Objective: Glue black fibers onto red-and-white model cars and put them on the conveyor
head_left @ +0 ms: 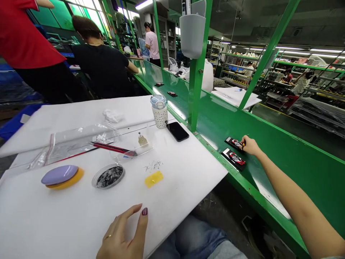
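My left hand point(124, 233) hovers over the near edge of the white-covered table, thumb and fingers apart, holding nothing. On the right, my right hand point(249, 145) reaches onto the green conveyor belt and has its fingers closed at the end of a black rectangular plate point(230, 140) with a red-and-white car-shaped piece on it. Something small, yellow and black, shows at those fingertips; its kind is unclear. A second such black plate point(234, 159) lies just nearer. Closest to my left hand are a yellow strip point(153, 178) and a scatter of thin dark slivers point(153, 165).
A round clear dish point(108, 176) of black bits, a purple-and-yellow oval object point(62, 175), tweezers point(115, 148), a lidded cup point(159, 111) and a phone point(178, 131) lie around the table. A green post point(196, 93) stands at the belt's edge. Co-workers are beyond.
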`<state>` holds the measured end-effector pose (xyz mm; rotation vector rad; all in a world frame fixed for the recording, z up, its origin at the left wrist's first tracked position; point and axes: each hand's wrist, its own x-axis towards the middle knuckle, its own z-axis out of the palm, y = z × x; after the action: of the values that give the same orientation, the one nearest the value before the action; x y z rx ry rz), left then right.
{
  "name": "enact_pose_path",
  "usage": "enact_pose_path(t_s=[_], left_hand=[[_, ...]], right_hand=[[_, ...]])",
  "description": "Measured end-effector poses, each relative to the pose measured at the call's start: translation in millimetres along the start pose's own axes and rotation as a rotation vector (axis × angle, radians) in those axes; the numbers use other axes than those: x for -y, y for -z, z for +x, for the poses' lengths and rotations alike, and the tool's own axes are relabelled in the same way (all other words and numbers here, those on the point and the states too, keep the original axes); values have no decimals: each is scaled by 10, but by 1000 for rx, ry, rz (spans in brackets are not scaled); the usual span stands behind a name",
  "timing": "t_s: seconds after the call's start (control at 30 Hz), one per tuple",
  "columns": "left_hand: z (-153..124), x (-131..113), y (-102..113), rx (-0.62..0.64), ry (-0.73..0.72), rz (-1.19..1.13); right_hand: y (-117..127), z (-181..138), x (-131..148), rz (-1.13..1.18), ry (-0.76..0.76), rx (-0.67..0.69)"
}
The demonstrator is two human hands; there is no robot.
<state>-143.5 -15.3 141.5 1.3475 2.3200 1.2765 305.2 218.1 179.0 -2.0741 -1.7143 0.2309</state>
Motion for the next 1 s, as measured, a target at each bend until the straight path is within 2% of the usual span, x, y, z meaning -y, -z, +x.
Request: enact_pose_path(t_s=[0.07, 0.13, 0.2, 0.23, 0.3, 0.37, 0.43, 0.5, 0.57, 0.67, 0.7, 0.73, 0.8, 0.9, 1.0], left_hand=[[-12, 54, -4, -76, -99, 12], [-47, 84, -20, -148, -245, 31], [-120, 54, -45, -147, -405, 18], [-171, 21, -57, -112, -472, -1], [-283, -46, -74, -46, -578, -19], [-382, -68, -73, 26, -640, -2], [-444, -26, -49, 82, -648, 34], [-466, 50, -2, 105, -630, 59], [-458, 114, 60, 100, -607, 24], [-419, 144, 152, 115, -475, -86], [-405, 142, 175, 120, -418, -111], [-393, 139, 192, 124, -367, -127], [-378, 135, 200, 126, -319, -153], [-377, 132, 155, 102, -307, -193], [-386, 120, 90, 89, -295, -207]], right_hand=[[97, -76, 211, 6, 1, -59], [168, -332, 550, 36, 46, -125], [149, -775, 1010, 109, 173, -145], [93, -1052, 1264, 214, 326, -127], [-91, -1651, 1742, 349, 578, 3], [-313, -2200, 2088, 421, 698, 147], [-493, -2584, 2256, 452, 762, 228], [-581, -2730, 2289, 470, 793, 273], [-588, -2620, 2290, 493, 805, 405], [-614, -2049, 2440, 526, 807, 647], [-671, -1792, 2553, 555, 803, 564], [-763, -1524, 2695, 584, 811, 420], [-1032, -1022, 3029, 549, 812, 231], [-1464, -509, 3497, 485, 705, 105], [-1604, -319, 3762, 471, 690, 18]])
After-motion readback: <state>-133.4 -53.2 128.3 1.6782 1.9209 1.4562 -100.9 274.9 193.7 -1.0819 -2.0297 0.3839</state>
